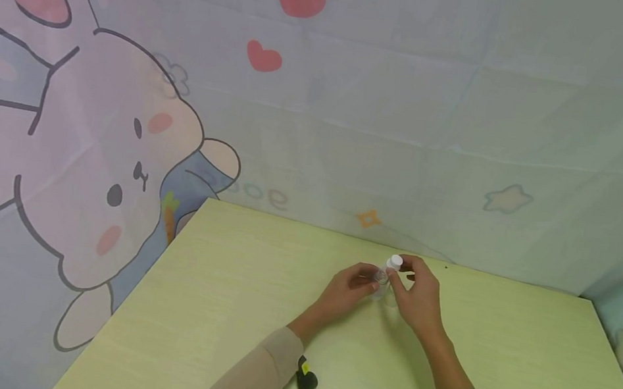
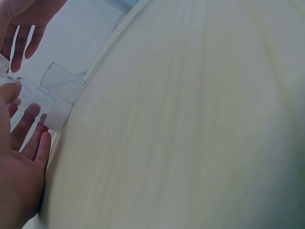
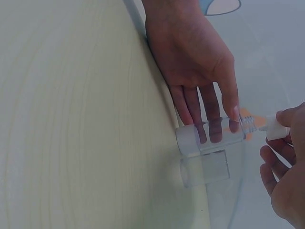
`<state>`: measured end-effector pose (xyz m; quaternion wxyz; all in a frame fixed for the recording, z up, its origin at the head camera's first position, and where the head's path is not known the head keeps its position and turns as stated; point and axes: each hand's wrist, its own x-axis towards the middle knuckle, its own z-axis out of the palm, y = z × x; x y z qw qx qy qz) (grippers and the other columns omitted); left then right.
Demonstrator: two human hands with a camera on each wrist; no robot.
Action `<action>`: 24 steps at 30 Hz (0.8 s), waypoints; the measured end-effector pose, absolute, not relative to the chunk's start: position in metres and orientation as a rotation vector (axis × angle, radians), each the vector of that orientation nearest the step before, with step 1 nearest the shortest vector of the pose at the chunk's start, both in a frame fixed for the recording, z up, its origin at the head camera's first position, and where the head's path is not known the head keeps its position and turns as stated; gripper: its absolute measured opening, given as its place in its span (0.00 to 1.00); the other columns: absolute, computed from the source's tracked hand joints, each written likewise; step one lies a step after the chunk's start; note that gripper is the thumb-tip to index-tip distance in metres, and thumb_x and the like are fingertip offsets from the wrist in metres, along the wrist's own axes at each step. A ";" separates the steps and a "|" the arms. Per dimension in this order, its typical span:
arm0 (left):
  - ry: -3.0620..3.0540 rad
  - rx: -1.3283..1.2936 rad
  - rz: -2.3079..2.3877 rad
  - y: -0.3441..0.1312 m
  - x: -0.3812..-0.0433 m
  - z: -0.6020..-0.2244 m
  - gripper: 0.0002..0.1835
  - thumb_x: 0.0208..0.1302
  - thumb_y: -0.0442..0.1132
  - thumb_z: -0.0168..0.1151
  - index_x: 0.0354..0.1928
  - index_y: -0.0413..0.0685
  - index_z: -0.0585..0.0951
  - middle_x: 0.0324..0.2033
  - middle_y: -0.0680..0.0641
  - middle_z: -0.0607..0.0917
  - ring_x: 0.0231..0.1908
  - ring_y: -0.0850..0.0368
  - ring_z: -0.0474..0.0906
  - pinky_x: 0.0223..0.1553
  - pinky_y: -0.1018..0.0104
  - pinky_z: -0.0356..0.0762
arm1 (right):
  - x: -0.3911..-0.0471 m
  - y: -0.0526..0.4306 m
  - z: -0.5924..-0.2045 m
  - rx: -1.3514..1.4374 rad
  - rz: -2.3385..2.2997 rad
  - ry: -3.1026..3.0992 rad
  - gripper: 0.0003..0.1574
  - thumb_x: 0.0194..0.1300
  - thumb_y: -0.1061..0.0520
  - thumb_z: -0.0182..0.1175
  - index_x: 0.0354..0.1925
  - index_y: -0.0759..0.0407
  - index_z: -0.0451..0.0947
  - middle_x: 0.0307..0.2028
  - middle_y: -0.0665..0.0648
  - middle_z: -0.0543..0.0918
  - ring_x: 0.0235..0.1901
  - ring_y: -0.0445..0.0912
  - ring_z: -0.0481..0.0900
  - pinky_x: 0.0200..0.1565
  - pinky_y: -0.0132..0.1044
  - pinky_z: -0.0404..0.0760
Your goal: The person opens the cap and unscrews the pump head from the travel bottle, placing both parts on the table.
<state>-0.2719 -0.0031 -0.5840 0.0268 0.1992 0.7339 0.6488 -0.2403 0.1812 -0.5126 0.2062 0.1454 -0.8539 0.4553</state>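
Observation:
A clear bottle with a white base and a bare threaded neck stands upright on the table. My left hand grips its body, thumb on one side and fingers on the other. Just above the neck, my right hand pinches a white cap-like top between thumb and fingers. A thin stem shows between this top and the neck; whether it reaches inside is hard to tell. Next to the bottle, on the right hand's side, a clear open-looking cylinder, like an overcap, stands on the table.
The pale yellow-green table runs back to a printed cloth behind it. A tiny dark speck lies near the back edge. Black straps with cameras sit at both wrists.

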 end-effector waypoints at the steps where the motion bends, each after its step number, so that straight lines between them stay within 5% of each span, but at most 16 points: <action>1: 2.265 0.616 2.006 -0.003 -0.272 -0.584 0.19 0.76 0.40 0.66 0.65 0.48 0.81 0.59 0.48 0.86 0.60 0.57 0.83 0.62 0.66 0.81 | -0.241 0.182 -0.513 0.404 1.268 -2.379 0.18 0.73 0.61 0.68 0.57 0.67 0.79 0.51 0.64 0.86 0.51 0.59 0.83 0.52 0.59 0.82; 24: 2.255 0.641 2.009 -0.003 -0.273 -0.586 0.20 0.77 0.43 0.66 0.66 0.50 0.80 0.60 0.48 0.85 0.61 0.54 0.83 0.63 0.65 0.80 | -0.245 0.195 -0.522 0.383 1.260 -2.389 0.18 0.73 0.60 0.69 0.56 0.66 0.79 0.50 0.64 0.86 0.51 0.59 0.83 0.51 0.60 0.83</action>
